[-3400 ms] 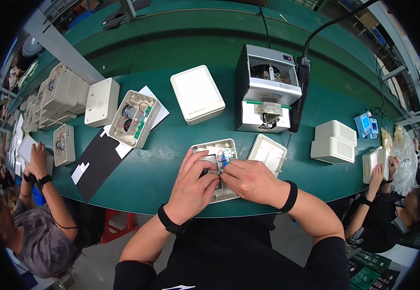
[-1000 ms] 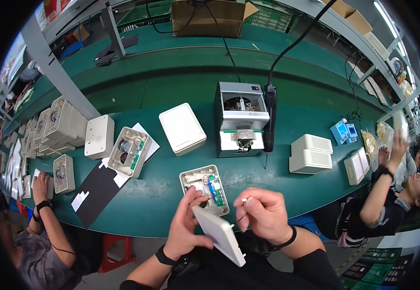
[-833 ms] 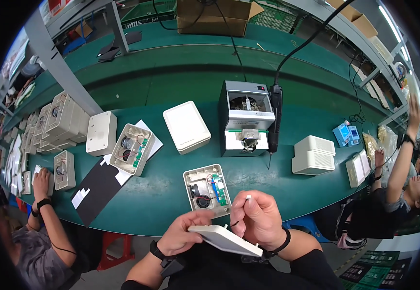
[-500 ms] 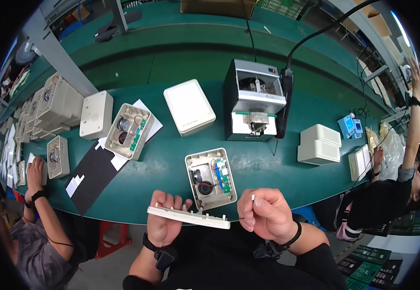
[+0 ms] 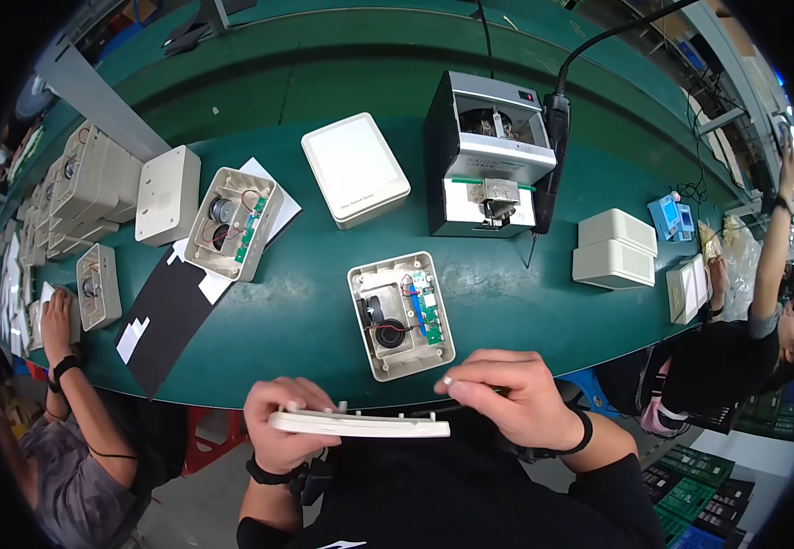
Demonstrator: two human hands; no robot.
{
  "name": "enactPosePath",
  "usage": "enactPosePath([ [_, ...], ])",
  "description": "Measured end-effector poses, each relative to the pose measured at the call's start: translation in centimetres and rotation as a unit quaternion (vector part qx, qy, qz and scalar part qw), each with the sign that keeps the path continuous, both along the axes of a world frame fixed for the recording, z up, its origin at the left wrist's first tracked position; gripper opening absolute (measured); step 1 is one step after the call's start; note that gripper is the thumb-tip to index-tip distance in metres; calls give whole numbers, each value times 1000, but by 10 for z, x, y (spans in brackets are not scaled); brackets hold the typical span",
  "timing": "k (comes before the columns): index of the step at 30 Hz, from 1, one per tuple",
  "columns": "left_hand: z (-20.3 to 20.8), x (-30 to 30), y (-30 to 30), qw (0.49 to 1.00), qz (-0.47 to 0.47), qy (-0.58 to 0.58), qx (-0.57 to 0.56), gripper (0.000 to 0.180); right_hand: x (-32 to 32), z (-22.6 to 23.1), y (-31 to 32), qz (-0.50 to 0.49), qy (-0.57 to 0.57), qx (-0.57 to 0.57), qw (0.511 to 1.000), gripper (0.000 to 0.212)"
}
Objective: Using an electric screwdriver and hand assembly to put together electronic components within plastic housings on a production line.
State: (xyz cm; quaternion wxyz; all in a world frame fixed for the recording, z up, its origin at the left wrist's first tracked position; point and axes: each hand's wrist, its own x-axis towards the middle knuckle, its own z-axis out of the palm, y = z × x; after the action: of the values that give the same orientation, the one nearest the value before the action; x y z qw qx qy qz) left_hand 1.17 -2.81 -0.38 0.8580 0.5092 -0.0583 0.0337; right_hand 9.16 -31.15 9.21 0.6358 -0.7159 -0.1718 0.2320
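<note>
Cover plate [image 5: 360, 425]: lifted since the earliest frame from its spot on the bench [image 5: 296, 343] right of the central housing; now held in the air past the bench's near edge, seen edge-on, pegs upward.
Stacked housings [image 5: 95, 188]: cream, piled at far left, beyond a co-worker's hand [image 5: 56, 320].
Black sheet [image 5: 164, 311]: flat on the bench; an open speaker housing [image 5: 264, 240] rests at its far end, partly over white paper.
Left hand [image 5: 280, 425]: fingers closed around the plate's left end, thumb on the near side.
White-topped box [image 5: 356, 165]: on the bench, beyond the central housing.
Central housing [image 5: 406, 366]: on the bench, open side up, apart from both hands; contains a black speaker [image 5: 390, 333] and a green circuit board [image 5: 432, 325].
Screw feeder [image 5: 498, 160]: behind and right of the central housing.
Right hand [image 5: 520, 403]: thumb and index finger pinching a small white piece [image 5: 448, 381]; remaining fingers curled.
Electric screwdriver [image 5: 554, 151]: upright beside the feeder, bit downward.
Cream boxes [image 5: 615, 252]: two, touching, on the bench at right.
</note>
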Motion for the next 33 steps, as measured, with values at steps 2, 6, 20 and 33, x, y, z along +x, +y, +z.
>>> enactPosePath([
  [2,-8,-2,-2,998,17,-64,21,32,-2,-19,2,-22,-126,-98,987,11],
  [6,-12,0,-19,997,3,-64,34,29,6,-34,4,-17,-202,-205,958,10],
  [20,-37,6,-31,999,-32,12,-18,28,43,-39,12,105,-229,-361,898,12],
  [33,-21,15,-29,997,-47,8,55,23,64,-21,17,109,74,-322,938,12],
])
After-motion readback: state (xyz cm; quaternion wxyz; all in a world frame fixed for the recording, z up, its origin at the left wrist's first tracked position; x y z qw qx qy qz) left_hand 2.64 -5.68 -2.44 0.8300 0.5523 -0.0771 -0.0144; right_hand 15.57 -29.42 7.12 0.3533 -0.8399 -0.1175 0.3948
